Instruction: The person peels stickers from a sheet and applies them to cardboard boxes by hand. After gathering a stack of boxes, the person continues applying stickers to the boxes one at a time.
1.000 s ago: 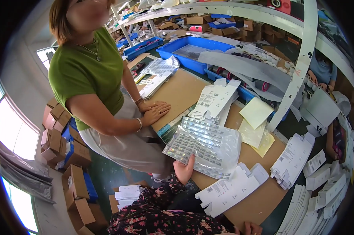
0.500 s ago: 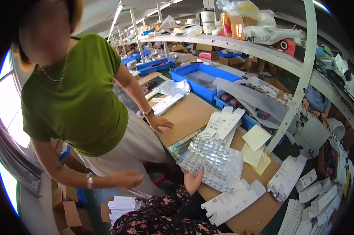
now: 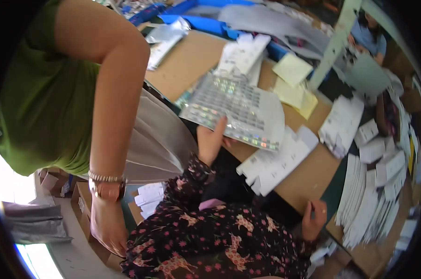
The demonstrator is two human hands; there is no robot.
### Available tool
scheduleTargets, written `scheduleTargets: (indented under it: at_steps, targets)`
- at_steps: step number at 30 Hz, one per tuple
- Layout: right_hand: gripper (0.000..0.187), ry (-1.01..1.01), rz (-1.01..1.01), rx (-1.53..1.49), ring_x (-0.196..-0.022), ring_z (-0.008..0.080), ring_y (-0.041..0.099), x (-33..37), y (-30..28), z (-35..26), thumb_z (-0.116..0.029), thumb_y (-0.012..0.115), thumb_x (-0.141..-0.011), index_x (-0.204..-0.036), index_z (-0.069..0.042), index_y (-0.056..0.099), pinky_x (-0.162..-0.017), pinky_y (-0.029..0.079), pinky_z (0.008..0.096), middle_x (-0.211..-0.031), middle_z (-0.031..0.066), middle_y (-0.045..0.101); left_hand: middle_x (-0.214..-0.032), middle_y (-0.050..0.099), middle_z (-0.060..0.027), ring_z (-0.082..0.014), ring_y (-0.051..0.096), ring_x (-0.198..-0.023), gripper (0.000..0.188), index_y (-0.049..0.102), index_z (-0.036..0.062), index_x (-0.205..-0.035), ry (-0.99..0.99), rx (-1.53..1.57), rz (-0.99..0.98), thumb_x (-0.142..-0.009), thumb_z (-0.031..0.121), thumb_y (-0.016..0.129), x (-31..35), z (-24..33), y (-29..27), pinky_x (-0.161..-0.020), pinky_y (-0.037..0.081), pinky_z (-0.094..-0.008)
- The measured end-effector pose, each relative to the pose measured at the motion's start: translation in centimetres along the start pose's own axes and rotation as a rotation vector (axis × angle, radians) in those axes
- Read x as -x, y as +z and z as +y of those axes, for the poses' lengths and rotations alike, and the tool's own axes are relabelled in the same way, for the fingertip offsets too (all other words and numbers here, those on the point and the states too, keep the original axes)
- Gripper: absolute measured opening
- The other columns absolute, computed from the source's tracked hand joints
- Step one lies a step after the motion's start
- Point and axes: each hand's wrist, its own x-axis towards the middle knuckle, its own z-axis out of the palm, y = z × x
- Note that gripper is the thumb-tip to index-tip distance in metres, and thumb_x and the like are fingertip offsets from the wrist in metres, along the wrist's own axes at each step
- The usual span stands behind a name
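My left hand (image 3: pixel 211 143) is closed on the near edge of a silvery sheet of small shiny stickers (image 3: pixel 238 104), thumb on top. The sheet lies tilted over the table edge, above flat white cartons. My right hand (image 3: pixel 314 219) is by the table's near edge at the lower right, fingers loosely curled and apart, with nothing visible in it. Nearest to it is a folded-flat white carton (image 3: pixel 280 160) on the brown board. Another white carton stack (image 3: pixel 243 56) lies just beyond the sheet.
A person in a green top (image 3: pixel 47 102) stands close on the left, an arm (image 3: pixel 113 111) hanging down. Yellow paper sheets (image 3: pixel 292 69), more flat cartons (image 3: pixel 343 123) and a long row of cartons (image 3: pixel 364 200) lie to the right. A blue tray (image 3: pixel 192 10) and a shelf post (image 3: pixel 336 44) stand farther back.
My view has tilted down and shifted. The co-worker has leaned in closer, an arm now reaching down at the left. My right hand has come into view; the left still holds the sticker sheet.
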Motion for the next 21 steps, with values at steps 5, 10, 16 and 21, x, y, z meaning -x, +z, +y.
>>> scheduleTargets:
  at_steps: [5, 10, 16, 21]
  targets:
    - [0.010, 0.239, 0.000, -0.225, -0.083, 0.0203, 0.064, -2.9, 0.5, -3.6, 0.002, 0.062, -0.096, -0.104, 0.003, 0.068, -0.076, 0.050, 0.0309, -0.093, 0.0124, 0.068, -0.083, 0.072, -0.0160, -0.0188, 0.068, -0.057, 0.027, 0.062, -0.0090, -0.107, -0.035, 0.151, -0.055, -0.104, 0.017, 0.058, 1.6, 1.7, 0.4, -0.040, 0.047, -0.0257]
    - [0.014, 0.549, -0.116, -0.625, -0.086, 0.0136, 0.065, -4.0, 1.3, -4.3, -0.004, 0.059, -0.101, -0.109, 0.003, 0.068, -0.078, 0.051, 0.0277, -0.095, 0.0100, 0.071, -0.085, 0.071, -0.0149, -0.0184, 0.068, -0.058, 0.025, 0.060, -0.0070, -0.111, -0.048, 0.283, -0.115, -0.105, 0.017, 0.056, 3.1, 2.4, 1.2, -0.039, 0.045, -0.0260]
    - [0.025, 0.788, -0.241, -1.200, -0.089, 0.0136, 0.066, -6.7, 1.6, -5.4, -0.006, 0.061, -0.101, -0.124, 0.000, 0.057, -0.079, 0.053, 0.0261, -0.107, 0.0108, 0.070, -0.089, 0.068, -0.0102, -0.0161, 0.065, -0.058, 0.023, 0.059, -0.0026, -0.116, 0.015, 0.292, -0.199, -0.106, 0.017, 0.053, 4.2, 2.0, 1.3, -0.037, 0.043, -0.0263]
    - [0.029, 0.756, -0.170, -1.268, -0.091, 0.0127, 0.065, -7.8, 3.1, -6.4, -0.002, 0.065, -0.098, -0.123, -0.003, 0.052, -0.081, 0.053, 0.0246, -0.112, 0.0105, 0.068, -0.090, 0.066, -0.0078, -0.0147, 0.063, -0.060, 0.022, 0.060, -0.0013, -0.116, 0.039, 0.247, -0.213, -0.107, 0.017, 0.054, 5.1, 2.1, 2.1, -0.040, 0.047, -0.0282]
